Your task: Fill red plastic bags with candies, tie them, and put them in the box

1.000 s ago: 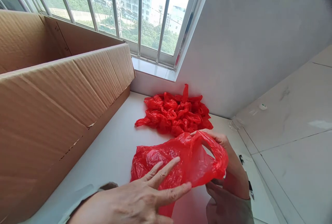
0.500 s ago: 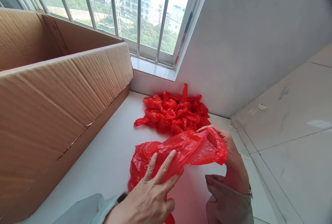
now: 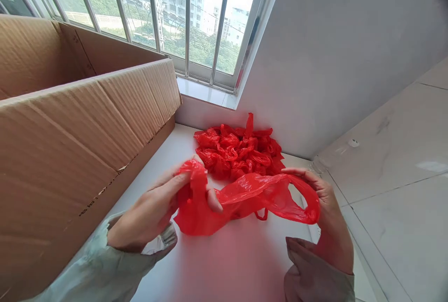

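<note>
Stretched between my hands above the white surface is a red plastic bag (image 3: 241,199), thin and see-through in places. My left hand (image 3: 157,208) grips its bunched left end, thumb and fingers closed round the film. At the other end, my right hand (image 3: 322,194) holds the bag by its looped handle, with part of the fingers hidden behind the plastic. Just beyond lies a heap of crumpled, knotted red plastic bags (image 3: 238,150), which neither hand holds.
A large open cardboard box (image 3: 87,138) takes up the left side. Behind it is a barred window (image 3: 157,17) with a tiled sill (image 3: 206,92). A grey wall (image 3: 332,50) rises behind the heap, and marble-look tiles (image 3: 395,166) line the right. Everything rests on a white surface (image 3: 231,269).
My left hand, which lay over the bag with fingers spread, has moved up and left and closed on its end. The bag is lifted and drawn out; my right hand has shifted slightly right.
</note>
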A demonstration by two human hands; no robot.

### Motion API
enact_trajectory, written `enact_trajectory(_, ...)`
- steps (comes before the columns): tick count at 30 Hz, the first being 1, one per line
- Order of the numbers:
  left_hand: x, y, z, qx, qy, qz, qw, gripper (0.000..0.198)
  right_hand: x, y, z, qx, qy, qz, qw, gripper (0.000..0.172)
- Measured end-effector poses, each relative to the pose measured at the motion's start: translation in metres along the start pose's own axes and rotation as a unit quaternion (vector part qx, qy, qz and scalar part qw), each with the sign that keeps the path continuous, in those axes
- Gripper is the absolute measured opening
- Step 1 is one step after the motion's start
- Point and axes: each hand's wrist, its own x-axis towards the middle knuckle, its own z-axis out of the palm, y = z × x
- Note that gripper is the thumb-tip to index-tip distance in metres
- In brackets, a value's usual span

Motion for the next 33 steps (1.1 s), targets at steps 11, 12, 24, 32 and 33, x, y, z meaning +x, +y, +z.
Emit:
enact_trajectory(11, 0.009, 0.002, 0.006, -0.195, 0.058, -0.021, 0.979, 0.033, -0.021, 0.008, -0.030, -0.077, -0.004, 0.034, 0.996, 0.046)
enact_trajectory(12, 0.009, 0.002, 0.006, -0.183, 0.058, -0.009, 0.981, 0.037, -0.025, 0.006, -0.031, -0.071, -0.027, 0.023, 0.997, 0.052)
enact_trajectory(24, 0.011, -0.003, 0.000, 0.029, 0.042, 0.039, 0.998, 0.060, -0.043, -0.025, -0.014, 0.019, 0.158, 0.013, 0.987, 0.043)
enact_trajectory(32, 0.011, -0.008, -0.008, -0.002, 0.084, -0.010, 0.996, 0.024, -0.034, -0.020, 0.010, 0.288, 0.202, -0.035, 0.936, 0.031)
enact_trajectory(33, 0.011, -0.010, -0.009, 0.019, 0.074, -0.002, 0.997, 0.030, -0.031, -0.018, 0.013, 0.317, 0.185, -0.038, 0.929, 0.030)
